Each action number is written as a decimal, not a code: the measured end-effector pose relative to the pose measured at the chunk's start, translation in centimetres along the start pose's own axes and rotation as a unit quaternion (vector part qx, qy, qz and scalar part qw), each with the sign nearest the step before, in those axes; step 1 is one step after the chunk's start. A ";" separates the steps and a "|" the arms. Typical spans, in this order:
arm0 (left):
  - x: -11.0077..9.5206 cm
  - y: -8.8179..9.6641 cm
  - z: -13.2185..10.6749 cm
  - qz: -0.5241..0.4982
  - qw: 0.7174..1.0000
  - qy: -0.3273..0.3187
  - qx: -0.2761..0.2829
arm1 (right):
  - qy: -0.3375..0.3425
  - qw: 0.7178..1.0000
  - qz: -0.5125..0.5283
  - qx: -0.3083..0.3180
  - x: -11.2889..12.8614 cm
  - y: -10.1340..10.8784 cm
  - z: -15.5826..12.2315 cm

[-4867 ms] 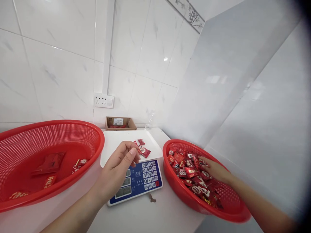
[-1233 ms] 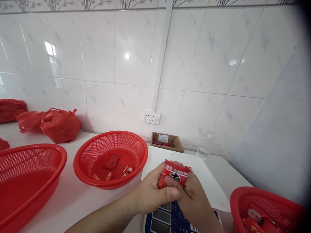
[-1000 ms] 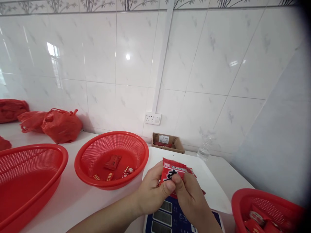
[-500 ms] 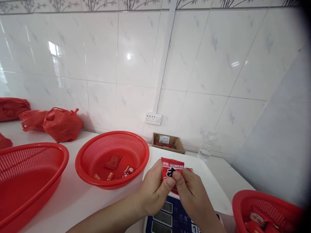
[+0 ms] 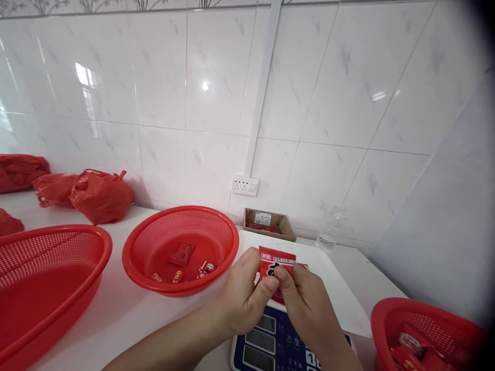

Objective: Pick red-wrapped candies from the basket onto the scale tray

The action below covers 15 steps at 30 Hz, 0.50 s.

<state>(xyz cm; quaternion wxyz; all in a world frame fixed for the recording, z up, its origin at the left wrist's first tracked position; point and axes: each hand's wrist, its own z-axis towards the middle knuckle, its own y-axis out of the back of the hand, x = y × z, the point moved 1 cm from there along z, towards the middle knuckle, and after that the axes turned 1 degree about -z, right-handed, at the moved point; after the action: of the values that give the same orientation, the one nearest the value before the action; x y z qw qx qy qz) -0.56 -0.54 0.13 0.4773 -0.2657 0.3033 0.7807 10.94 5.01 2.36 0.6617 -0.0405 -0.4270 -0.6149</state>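
Between my two hands is a small red snack packet (image 5: 276,257) with black lettering and a crimped top edge. My left hand (image 5: 245,293) pinches its left side, and my right hand (image 5: 303,299) grips the right side with the thumb across the front. Both thumbs nearly meet over the packet. Below them is a digital scale (image 5: 263,345) with a white pan and a dark blue panel, partly covered by my right hand. Another red packet lies on the pan behind my hands, mostly hidden.
A red basket (image 5: 133,252) with several small packets stands left of the scale, and another red basket (image 5: 104,242) farther left. At lower right is a red basket (image 5: 381,319) of packets. Behind are a cardboard box (image 5: 288,229), a clear plastic bottle (image 5: 328,239) and red bags (image 5: 102,198).
The packet has been turned or squeezed slightly, and my right thumb now covers more of its lettering. Both hands keep hold of it. The camera view has shifted a little.
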 end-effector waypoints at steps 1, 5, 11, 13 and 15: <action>-0.1 0.0 0.0 -0.004 1.000 0.005 0.002 | -0.003 1.000 0.004 0.000 0.0 0.0 0.0; -0.4 0.0 0.1 -0.053 0.998 0.041 -0.010 | 0.025 0.999 0.036 0.007 -0.1 -0.1 0.0; -0.1 0.0 0.2 -0.092 0.994 0.063 -0.022 | 0.021 0.999 0.026 0.013 -0.3 -0.5 -0.2; 0.0 0.0 0.0 -0.100 0.993 0.052 -0.024 | 0.007 1.000 0.024 0.010 -0.2 -0.5 -0.2; 0.0 -0.1 -0.2 -0.104 0.994 0.032 -0.021 | 0.004 1.000 0.031 0.000 -0.1 -0.4 -0.1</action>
<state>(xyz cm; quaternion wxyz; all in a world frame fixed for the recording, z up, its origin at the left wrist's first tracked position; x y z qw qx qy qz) -0.47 -0.64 0.02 0.5401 -0.3306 0.2732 0.7241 10.71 4.91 2.08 0.6822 -0.0514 -0.4228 -0.5943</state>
